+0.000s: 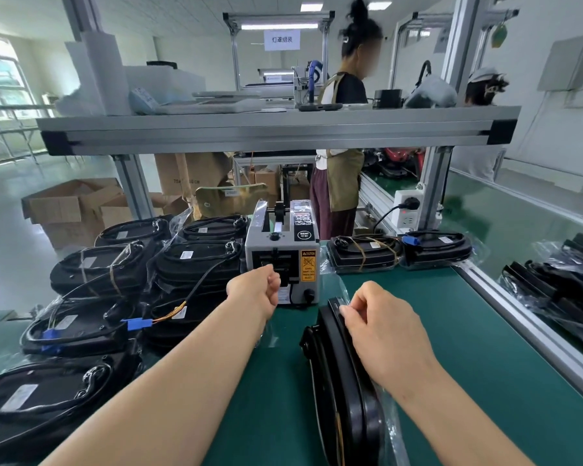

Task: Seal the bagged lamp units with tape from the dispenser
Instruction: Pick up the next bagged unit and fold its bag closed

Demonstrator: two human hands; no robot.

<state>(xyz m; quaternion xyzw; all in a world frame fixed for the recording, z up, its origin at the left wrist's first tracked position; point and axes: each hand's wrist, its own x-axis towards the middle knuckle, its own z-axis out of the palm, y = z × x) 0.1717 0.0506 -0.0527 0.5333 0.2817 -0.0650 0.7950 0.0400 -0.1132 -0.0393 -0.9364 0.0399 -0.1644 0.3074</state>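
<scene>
- Bagged lamp unit (347, 398): stands on edge on the mat, directly under the right hand (380, 327). Flat oval black housing with a thin clear poly bag round it.
- Handling, my guess: rigid, some weight, won't flex. The film looks slick and crinkly and will likely slide on the housing. On edge it could tip if let go.
- Best hold, I'd say: the top rim where the bag flap gathers, so the flap stays down for taping.
- Right hand: fingers curled, pinching film against the unit's far upper rim.
- Left hand (256, 290): ahead and left of the right hand, fingers curled at the dispenser outlet. Cannot tell if a strip is pinched; no tape visible.
- Tape dispenser (283, 250): just beyond the left hand. Grey metal box, black knobs, orange caution label.
- Tape is probably thin, floppy and sticky; take it by one end.
- Green mat (451, 331): smooth and matte, under both forearms.
- Pile of bagged units (98, 274): left of the left hand. Glossy film, looped cables, white labels.
- Two flat units (364, 253): beyond the right hand; one is banded with tan straps.
- More bagged units (552, 287): well right of the right hand, past the aluminium rail.
- Aluminium shelf (276, 129): overhead, beyond both hands.
</scene>
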